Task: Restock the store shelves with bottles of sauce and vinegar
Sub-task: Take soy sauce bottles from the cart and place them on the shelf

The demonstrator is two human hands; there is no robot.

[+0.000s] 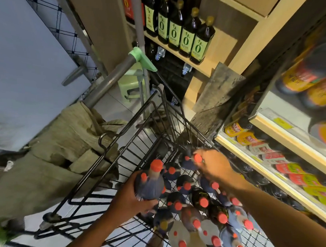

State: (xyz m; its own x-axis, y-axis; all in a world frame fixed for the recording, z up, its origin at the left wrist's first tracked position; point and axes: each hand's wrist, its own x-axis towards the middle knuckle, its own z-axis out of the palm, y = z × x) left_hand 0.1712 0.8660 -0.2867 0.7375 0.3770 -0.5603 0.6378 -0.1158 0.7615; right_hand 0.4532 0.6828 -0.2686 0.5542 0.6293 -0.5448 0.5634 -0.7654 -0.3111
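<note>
Red caps top the dark sauce bottles (197, 206) that stand packed together in the black wire shopping cart (118, 158). The left hand (133, 199) is wrapped around the fat body of one dark bottle (149, 185) and holds it up a little above the others. The right hand (212, 167) reaches over to another bottle (191, 159) by the far wall of the cart. Its fingers seem to curl around the neck just under the red cap, but the hand is a bit blurry, so the grip is hard to see well.

This looks like the picking-up step: bottles come out of the cart so they can go on the shelf. Next, both bottles need to be lifted straight up, clear of the wire rim, and carried to the shelf on the right (269, 172). That shelf already holds rows of bottles with red and yellow labels, so the person must find a gap.

Many bottles are left in the cart, so the job looks far from done. At the top, a wooden shelf (181, 55) holds a row of tall dark bottles with green labels (185, 35). Left of the cart lies some folded brown cardboard (66, 146), and a green stool (132, 86) stands behind it.
</note>
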